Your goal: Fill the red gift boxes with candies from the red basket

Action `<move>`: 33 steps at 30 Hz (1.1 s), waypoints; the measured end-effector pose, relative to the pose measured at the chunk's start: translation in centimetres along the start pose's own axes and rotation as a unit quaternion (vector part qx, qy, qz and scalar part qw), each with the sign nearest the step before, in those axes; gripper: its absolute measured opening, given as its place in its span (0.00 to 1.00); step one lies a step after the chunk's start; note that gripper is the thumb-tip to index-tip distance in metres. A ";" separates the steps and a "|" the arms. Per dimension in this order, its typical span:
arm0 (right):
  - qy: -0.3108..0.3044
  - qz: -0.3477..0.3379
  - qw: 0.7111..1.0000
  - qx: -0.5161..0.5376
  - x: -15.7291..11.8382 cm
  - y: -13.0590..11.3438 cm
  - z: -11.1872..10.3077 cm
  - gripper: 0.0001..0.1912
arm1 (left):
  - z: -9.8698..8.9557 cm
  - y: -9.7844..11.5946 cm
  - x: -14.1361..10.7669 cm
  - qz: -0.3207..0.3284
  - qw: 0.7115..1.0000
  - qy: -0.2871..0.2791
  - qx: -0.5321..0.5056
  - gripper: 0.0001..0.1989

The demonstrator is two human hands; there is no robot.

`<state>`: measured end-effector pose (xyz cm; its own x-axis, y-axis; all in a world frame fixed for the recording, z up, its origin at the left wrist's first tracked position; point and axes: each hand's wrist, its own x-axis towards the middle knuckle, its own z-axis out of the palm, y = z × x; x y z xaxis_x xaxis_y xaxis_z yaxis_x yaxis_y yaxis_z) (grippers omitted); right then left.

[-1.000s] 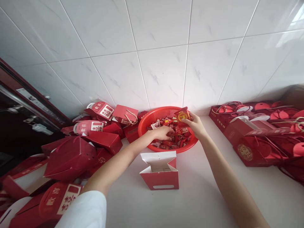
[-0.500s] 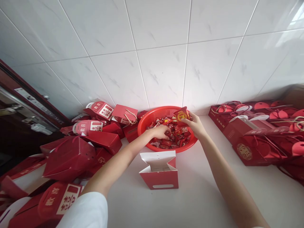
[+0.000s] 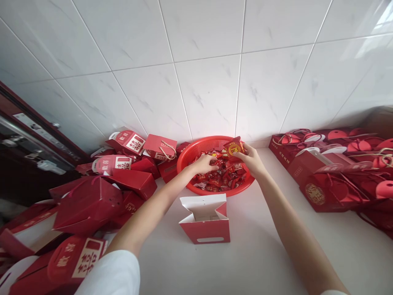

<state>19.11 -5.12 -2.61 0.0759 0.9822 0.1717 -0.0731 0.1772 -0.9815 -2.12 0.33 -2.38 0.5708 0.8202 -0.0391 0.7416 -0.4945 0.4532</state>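
And it's red nearly everywhere! The packet point(image 3: 234, 149) is lit up by a gold disc on red, the candies point(image 3: 225, 178) are flecked with white and yellow over red, and the basket point(image 3: 181, 164) is coloured bright orange-red, patterned with fine holes. Red outside, white inside: that's how the open box point(image 3: 211, 232) is turned out, its front marked by a white strip. Across the left boxes point(image 3: 135, 182), cream panels are printed with red characters; among the deep-red right boxes point(image 3: 331, 200), one is stamped with a round gold emblem point(image 3: 315, 194). Behind, white tiles point(image 3: 208, 94) are streaked with grey!
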 end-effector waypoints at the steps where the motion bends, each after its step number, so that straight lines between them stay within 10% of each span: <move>1: 0.001 0.000 1.000 -0.001 0.0 -0.1 0.0 0.18 | 0.0 0.0 0.0 -0.003 1.000 0.011 -0.001 0.10; 9: 0.004 -0.001 1.000 0.007 -0.1 -0.2 0.1 0.20 | -0.2 0.0 0.0 -0.046 0.997 0.055 -0.007 0.12; 24: 0.002 0.003 1.000 0.000 0.1 0.1 0.0 0.18 | 0.4 0.6 -0.6 0.017 0.970 -0.243 0.016 0.20; 33: -0.005 0.002 0.999 0.037 0.0 -0.1 0.1 0.18 | -0.1 1.1 -0.7 0.014 0.973 -0.229 0.023 0.14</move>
<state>19.00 -5.14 -2.47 0.0648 0.9834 0.1696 -0.1475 0.1775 -0.9730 -1.77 -0.77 -1.76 0.6803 0.5971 -0.4251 0.7326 -0.5360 0.4195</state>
